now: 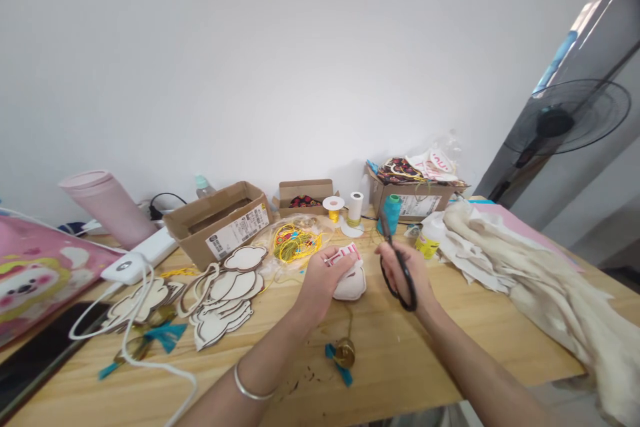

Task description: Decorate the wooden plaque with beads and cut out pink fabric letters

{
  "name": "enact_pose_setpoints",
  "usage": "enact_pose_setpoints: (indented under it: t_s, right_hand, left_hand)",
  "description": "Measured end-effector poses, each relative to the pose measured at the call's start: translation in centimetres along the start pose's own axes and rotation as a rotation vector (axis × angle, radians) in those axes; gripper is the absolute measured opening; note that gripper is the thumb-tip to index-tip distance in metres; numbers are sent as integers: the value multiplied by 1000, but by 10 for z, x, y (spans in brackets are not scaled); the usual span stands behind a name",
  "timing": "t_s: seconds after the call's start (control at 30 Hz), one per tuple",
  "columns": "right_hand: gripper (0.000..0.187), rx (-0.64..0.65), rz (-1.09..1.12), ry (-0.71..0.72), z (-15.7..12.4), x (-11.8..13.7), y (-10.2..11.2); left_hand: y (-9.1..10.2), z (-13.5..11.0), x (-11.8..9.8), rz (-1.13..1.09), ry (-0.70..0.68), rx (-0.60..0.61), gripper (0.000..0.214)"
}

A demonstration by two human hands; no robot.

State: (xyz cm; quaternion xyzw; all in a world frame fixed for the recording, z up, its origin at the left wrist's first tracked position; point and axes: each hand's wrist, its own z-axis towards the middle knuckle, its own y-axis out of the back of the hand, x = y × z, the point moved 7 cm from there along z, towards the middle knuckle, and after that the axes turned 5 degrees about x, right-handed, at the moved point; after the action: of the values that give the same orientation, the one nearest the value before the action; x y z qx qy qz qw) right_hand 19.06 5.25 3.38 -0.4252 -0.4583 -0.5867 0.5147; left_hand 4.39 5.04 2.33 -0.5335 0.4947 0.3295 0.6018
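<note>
Craft corner: from my end I am looking at what seems a home, a wooden table (410, 363) standing against a plain wall (310, 60).
Far edge: I am seeing thread spools (393, 217) and cardboard boxes (220, 231) lining it, marking handicraft work.
Left side: a pink tumbler (110, 210) and a cartoon bag (55, 273) are adding a household look.
Far right corner: a fan (555, 121) is standing beyond it.

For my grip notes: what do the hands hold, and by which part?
Left hand: the cloth piece, by its printed upper part. Right hand: the scissors, by the handles.
</note>
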Motion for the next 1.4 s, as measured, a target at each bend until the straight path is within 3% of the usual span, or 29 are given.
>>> enact_pose_setpoints:
  t_s: [0.13,0.3,0.53,0.87,1.13,1.3,1.4]
  right_hand:
    - [43,-9,233,-104,2,0,6]
    - [41,168,200,-118,-2,-1,-12]
    - [43,250,254,-137,0,-3,-17]
    - [45,34,475,-236,0,-17,-5]
    - [42,29,540,-256,0,-20,-11]
    - [41,5,555,-223,1,-21,-10]
    - [42,-2,544,-216,1,-22,-10]
  left_hand:
    - [-3,0,4,113,29,64,21]
    - [-5,-1,7,304,85,49,23]
    - [-12,-2,8,408,60,148,33]
    - [-1,6,2,141,-109,56,42]
    - [-11,0,-5,159,-260,129,24]
    - [-9,2,-2,55,-186,74,42]
    - [-12,2,-1,118,-155,93,33]
